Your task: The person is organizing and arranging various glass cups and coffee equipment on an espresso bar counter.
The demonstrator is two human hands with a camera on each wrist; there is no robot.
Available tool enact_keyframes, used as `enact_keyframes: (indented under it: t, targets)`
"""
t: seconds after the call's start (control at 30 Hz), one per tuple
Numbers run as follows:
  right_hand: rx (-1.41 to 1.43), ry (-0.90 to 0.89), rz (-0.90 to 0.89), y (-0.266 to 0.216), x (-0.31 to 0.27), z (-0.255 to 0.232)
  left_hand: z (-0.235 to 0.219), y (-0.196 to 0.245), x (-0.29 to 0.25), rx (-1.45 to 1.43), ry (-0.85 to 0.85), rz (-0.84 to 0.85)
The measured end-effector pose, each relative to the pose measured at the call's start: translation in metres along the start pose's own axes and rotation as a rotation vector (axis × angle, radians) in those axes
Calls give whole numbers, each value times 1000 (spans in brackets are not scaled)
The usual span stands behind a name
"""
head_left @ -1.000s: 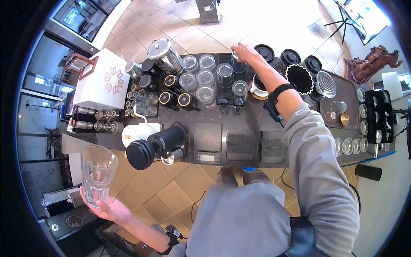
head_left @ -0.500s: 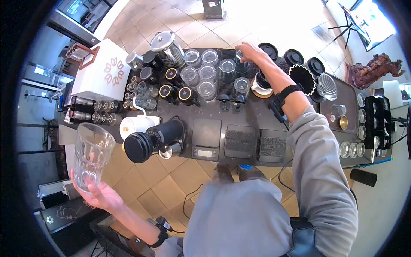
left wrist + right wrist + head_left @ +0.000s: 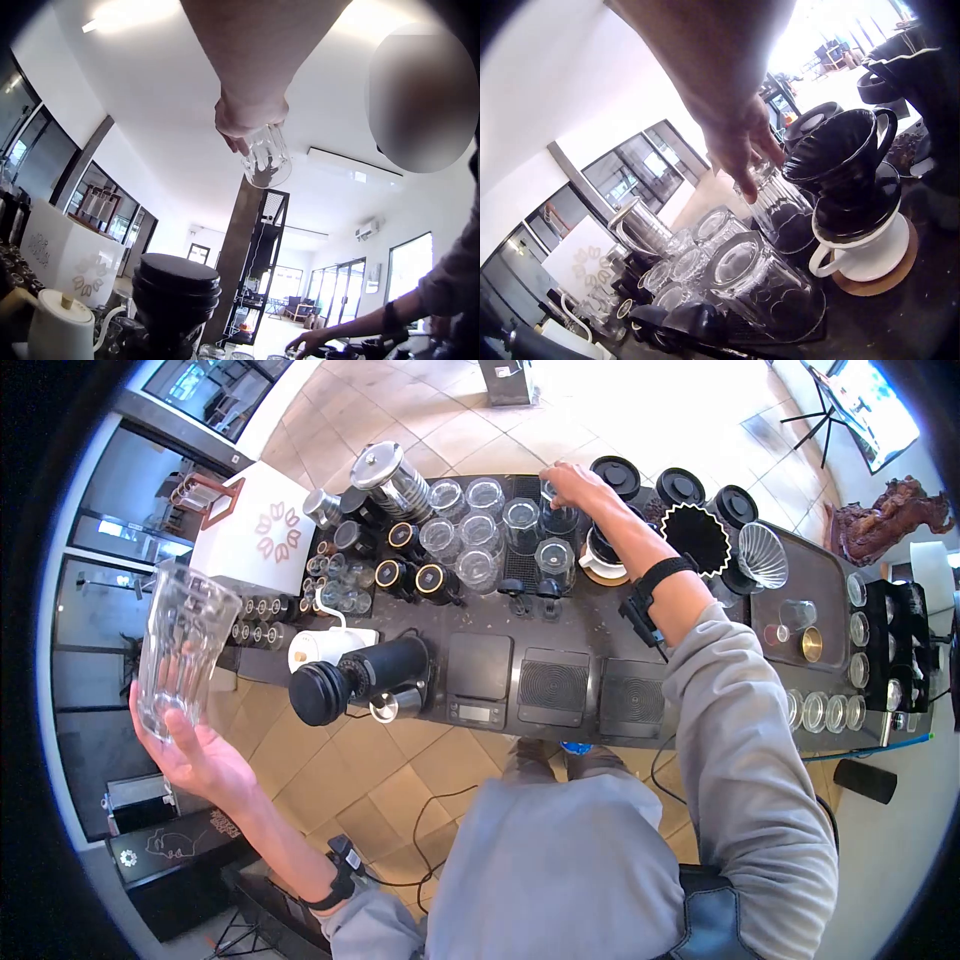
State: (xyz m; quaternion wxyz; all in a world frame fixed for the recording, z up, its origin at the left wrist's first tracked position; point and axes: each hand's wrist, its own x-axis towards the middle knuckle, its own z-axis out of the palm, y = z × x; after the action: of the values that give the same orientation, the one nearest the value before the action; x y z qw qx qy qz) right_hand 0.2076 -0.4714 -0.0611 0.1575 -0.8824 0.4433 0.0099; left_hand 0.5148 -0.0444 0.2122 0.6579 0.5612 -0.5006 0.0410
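My left hand [image 3: 205, 760] holds a clear drinking glass [image 3: 187, 645] near its base, raised left of the counter. In the left wrist view that glass [image 3: 268, 161] shows beyond the wrist, with fingers around it. At the back of the counter, my right hand [image 3: 580, 487] grips the top of another clear glass [image 3: 558, 520], one of several standing upside down. The right wrist view shows the thumb and fingers of this hand [image 3: 739, 146] reaching down around that glass [image 3: 784, 214]. Close beside it stands a black dripper [image 3: 840, 154] over a white cup [image 3: 874, 255].
A black grinder [image 3: 360, 682] and a white gooseneck kettle [image 3: 318, 650] stand at the front left. Flat scales [image 3: 480, 670] line the front edge. Dark-lidded jars [image 3: 680, 487], a filter-like black dripper [image 3: 696, 540] and a brown tray [image 3: 825, 580] are to the right.
My left hand has risen and moved farther left and forward, carrying the glass up with it. The right hand stays at the same glass at the back.
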Motion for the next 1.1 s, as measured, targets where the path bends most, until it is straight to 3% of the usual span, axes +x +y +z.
enact_keyframes:
  t: [0.23,0.4,0.47,0.53,0.57,0.7,0.77,0.8,0.87,0.93,1.03,1.1]
  targets:
    - [52,72,-89,12,7,11,60,25,14,-16,-17,-6]
    - [187,89,-21,4,-4,0,124,35,11,-56,-26,-57]
    - [142,134,-105,2,-14,-4,148,35,8,-156,-59,-106]
    - [292,162,48,-6,-24,-15,168,24,5,-149,-114,-82]
    - [160,163,4,-9,-26,-17,178,22,3,-170,-136,-98]
    - [128,136,11,-9,-26,-14,217,-4,-6,-52,-225,-109]
    - [116,206,-6,-4,-18,-5,237,-18,-6,37,-298,-112]
    - [109,213,-14,-2,-13,-5,248,-44,-4,148,-256,26]
    - [311,196,54,-3,-19,-7,270,-59,-5,236,-288,41]
    - [225,239,-3,-3,-28,-10,293,-80,-6,246,-297,36]
    - [291,84,102,-3,-18,-12,324,-101,-13,251,-317,28]
    - [217,110,77,-4,-18,-10,343,-123,-16,270,-335,-1]
